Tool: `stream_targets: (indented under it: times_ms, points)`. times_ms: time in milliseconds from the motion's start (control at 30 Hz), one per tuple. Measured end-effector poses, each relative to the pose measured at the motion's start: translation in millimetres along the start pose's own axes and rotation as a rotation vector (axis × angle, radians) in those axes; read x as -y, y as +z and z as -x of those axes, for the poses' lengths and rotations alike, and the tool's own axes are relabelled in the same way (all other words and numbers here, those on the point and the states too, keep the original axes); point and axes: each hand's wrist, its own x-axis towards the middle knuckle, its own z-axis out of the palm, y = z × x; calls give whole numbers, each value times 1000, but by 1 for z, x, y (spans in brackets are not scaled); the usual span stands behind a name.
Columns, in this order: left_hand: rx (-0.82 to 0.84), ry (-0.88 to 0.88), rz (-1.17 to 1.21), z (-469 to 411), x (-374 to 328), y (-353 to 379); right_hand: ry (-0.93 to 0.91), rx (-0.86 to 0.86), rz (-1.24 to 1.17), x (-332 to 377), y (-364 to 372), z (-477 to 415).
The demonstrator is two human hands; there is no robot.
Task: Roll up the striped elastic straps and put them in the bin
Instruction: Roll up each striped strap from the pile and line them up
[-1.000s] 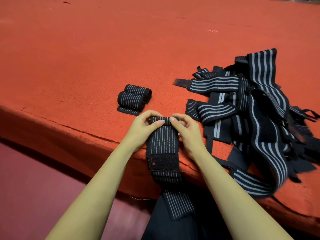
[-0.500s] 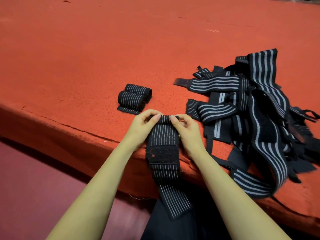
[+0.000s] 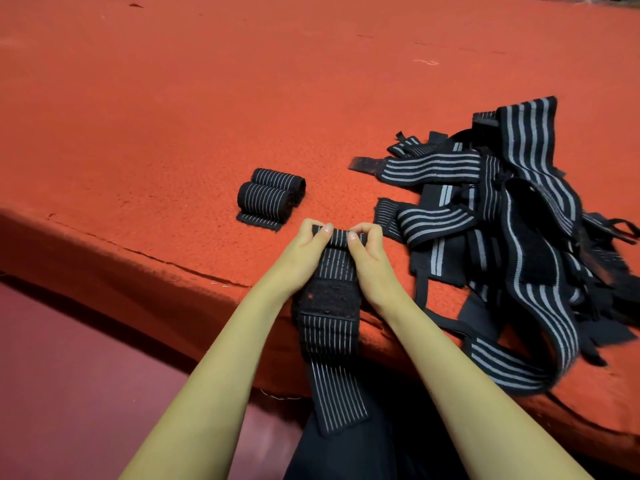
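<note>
A black strap with thin white stripes (image 3: 337,271) lies across the near edge of the red table (image 3: 242,98). Its far end is turned into a small roll. My left hand (image 3: 308,244) and my right hand (image 3: 367,244) pinch that roll from either side, thumbs on top. The strap's rough black patch sits at the table edge, and its tail hangs down toward my lap. Two finished rolls (image 3: 268,195) lie side by side just beyond my left hand. No bin is in view.
A tangled pile of loose striped straps (image 3: 512,237) covers the table to the right of my hands, some hanging over the edge. The red felt stretches far back and left. A dark red floor (image 3: 69,375) lies below the table edge.
The roll between my fingers has grown slightly and the strap has been drawn up, so the rough patch and tail sit higher. The pile and the two rolls have not moved.
</note>
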Motion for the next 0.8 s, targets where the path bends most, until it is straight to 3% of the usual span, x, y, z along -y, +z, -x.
stream_targets:
  times_ms: [167,467,667,800]
  points:
    - [8,-17,40,1,-2,6,-11,4,26,1,0,1]
    - [20,244,149,5,12,-3,0,-63,-204,7,-1,2]
    - [-56,213,157,4,9,-1,-150,-29,-76,2,-4,5]
    - [-48,155,12,1,9,2,-168,-28,-67,4,-5,6]
